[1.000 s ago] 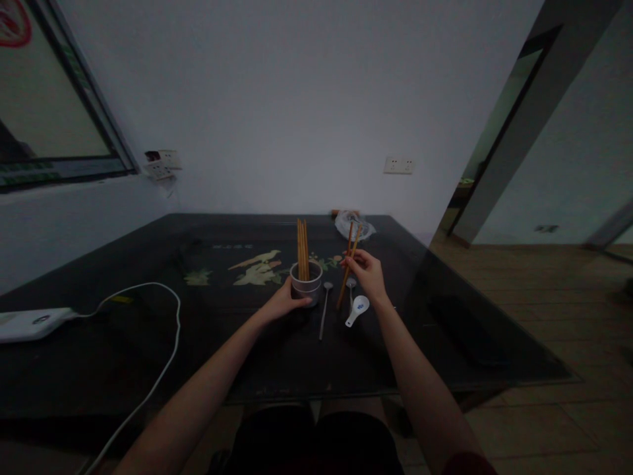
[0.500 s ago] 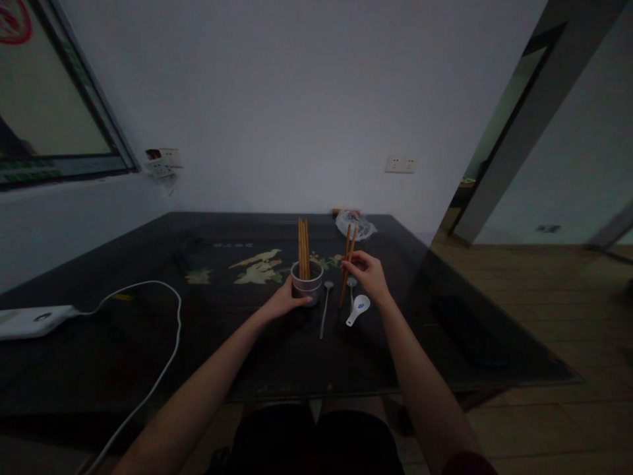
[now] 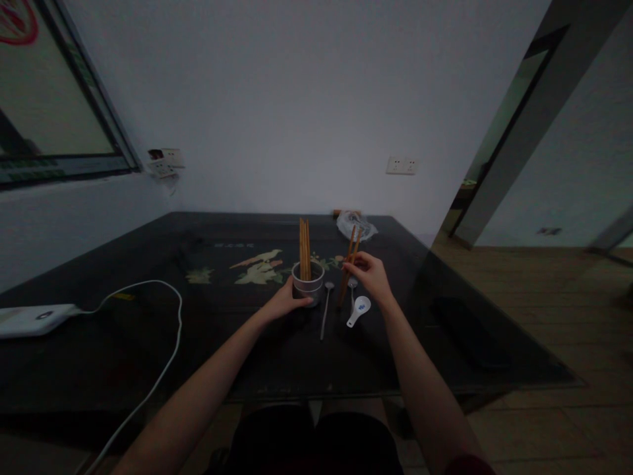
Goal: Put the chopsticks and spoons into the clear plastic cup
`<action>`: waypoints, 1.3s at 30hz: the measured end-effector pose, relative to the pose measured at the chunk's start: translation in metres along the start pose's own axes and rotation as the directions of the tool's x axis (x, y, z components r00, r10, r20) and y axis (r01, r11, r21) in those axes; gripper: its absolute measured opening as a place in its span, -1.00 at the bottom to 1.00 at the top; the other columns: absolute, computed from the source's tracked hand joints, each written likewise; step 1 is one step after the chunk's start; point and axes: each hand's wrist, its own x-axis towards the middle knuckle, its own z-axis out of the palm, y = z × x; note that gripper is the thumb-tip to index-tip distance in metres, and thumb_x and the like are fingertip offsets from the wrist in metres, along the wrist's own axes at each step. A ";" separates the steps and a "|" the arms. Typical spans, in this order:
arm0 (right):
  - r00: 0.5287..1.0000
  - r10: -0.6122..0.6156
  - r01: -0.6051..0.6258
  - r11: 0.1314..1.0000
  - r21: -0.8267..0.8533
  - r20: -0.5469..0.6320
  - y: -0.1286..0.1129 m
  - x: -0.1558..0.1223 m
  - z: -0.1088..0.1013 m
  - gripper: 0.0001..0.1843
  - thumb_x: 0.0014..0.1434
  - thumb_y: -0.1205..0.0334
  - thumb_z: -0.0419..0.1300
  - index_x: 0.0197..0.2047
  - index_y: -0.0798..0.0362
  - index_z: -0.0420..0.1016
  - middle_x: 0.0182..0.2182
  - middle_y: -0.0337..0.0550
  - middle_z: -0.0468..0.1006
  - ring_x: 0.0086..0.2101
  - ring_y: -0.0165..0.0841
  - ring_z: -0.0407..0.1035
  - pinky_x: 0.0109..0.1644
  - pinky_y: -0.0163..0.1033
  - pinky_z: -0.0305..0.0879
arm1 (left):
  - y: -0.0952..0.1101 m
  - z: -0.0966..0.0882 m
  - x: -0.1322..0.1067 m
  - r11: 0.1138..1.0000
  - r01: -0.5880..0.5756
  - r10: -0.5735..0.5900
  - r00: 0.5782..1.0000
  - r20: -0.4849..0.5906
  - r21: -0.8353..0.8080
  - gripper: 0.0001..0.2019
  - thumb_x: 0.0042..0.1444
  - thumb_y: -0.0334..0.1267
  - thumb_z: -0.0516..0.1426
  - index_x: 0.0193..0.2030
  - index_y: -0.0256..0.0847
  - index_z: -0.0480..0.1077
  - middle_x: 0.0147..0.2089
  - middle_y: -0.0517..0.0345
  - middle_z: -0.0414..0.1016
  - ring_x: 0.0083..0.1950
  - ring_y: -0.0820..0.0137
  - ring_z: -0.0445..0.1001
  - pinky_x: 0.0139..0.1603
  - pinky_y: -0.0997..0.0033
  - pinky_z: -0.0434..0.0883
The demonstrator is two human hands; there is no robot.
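Note:
My left hand (image 3: 283, 303) is wrapped round the near side of a grey cup (image 3: 307, 285) standing on the dark table (image 3: 148, 369). Several wooden chopsticks (image 3: 304, 240) stand upright in the cup. My right hand (image 3: 372, 277) pinches a pair of wooden chopsticks (image 3: 349, 264) held nearly upright, their lower tips near the tabletop just right of the cup. A long metal spoon (image 3: 325, 309) lies between the cup and the held pair. A second small metal spoon (image 3: 352, 285) and a white ceramic spoon (image 3: 359, 309) lie below my right hand.
A white device (image 3: 30, 319) with a white cable (image 3: 163, 343) lies on the table's left part. A crumpled plastic bag (image 3: 357, 224) sits at the far edge by the wall. The table's right edge borders a wooden floor (image 3: 554, 330) and a doorway.
My right hand has brought the held chopsticks from a slant to nearly upright, with only a small shift. My left hand stays on the cup.

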 end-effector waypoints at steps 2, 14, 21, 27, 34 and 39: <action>1.000 -0.008 0.008 1.000 0.003 0.003 0.001 0.001 -0.001 -0.69 -0.05 0.02 0.29 -0.37 0.11 0.47 -0.41 -0.10 0.56 -0.37 -0.27 0.47 -0.28 -0.23 0.41 | 0.001 0.000 0.000 1.000 0.000 0.000 1.000 -0.003 0.015 -0.22 -0.15 -0.09 0.32 0.18 -0.29 0.10 0.23 -0.16 0.27 0.24 0.13 0.26 0.29 0.10 0.16; 1.000 0.020 -0.019 1.000 -0.010 0.024 0.000 0.000 0.001 -0.67 -0.04 0.11 0.27 -0.21 0.12 0.51 -0.28 -0.04 0.57 -0.31 -0.24 0.45 -0.39 -0.26 0.42 | -0.001 0.000 0.001 1.000 -0.011 0.011 1.000 -0.017 0.011 -0.19 -0.16 -0.10 0.32 0.20 -0.30 0.09 0.22 -0.16 0.28 0.23 0.14 0.28 0.28 0.09 0.16; 1.000 0.017 -0.016 0.999 -0.043 0.024 -0.009 -0.002 0.003 -0.68 -0.02 0.04 0.24 -0.31 0.13 0.53 -0.38 -0.08 0.56 -0.41 -0.29 0.42 -0.42 -0.27 0.38 | -0.015 0.001 0.006 0.999 -0.014 0.014 1.000 -0.013 -0.038 -0.19 -0.17 -0.10 0.34 0.19 -0.30 0.11 0.19 -0.19 0.32 0.20 0.11 0.32 0.25 0.05 0.19; 1.000 0.020 -0.020 0.999 -0.041 -0.012 -0.011 -0.003 0.006 -0.66 0.01 -0.03 0.22 -0.38 0.12 0.51 -0.43 -0.11 0.54 -0.44 -0.32 0.40 -0.45 -0.29 0.36 | -0.012 0.001 0.005 0.997 -0.026 0.026 1.000 0.003 -0.067 -0.16 -0.17 -0.11 0.34 0.23 -0.28 0.07 0.22 -0.19 0.29 0.23 0.12 0.29 0.28 0.06 0.17; 0.904 -0.037 0.048 0.999 0.016 -0.426 -0.024 0.004 -0.002 -0.64 0.02 -0.03 0.23 -0.36 0.15 0.48 -0.48 -0.16 0.49 -0.44 -0.35 0.39 -0.39 -0.27 0.39 | -0.008 0.002 0.003 0.995 -0.063 0.063 0.998 -0.011 -0.080 -0.08 -0.18 -0.14 0.35 0.28 -0.30 0.02 0.22 -0.24 0.28 0.25 0.11 0.25 0.30 0.04 0.11; 0.794 -0.108 0.180 0.982 0.062 -0.599 -0.050 0.015 -0.004 -0.64 0.03 -0.04 0.24 -0.36 0.14 0.46 -0.51 -0.23 0.44 -0.49 -0.41 0.35 -0.42 -0.28 0.39 | -0.004 0.002 0.002 0.995 -0.070 0.068 0.997 -0.022 -0.071 -0.11 -0.19 -0.18 0.35 0.27 -0.30 0.06 0.19 -0.22 0.31 0.23 0.11 0.28 0.28 0.06 0.14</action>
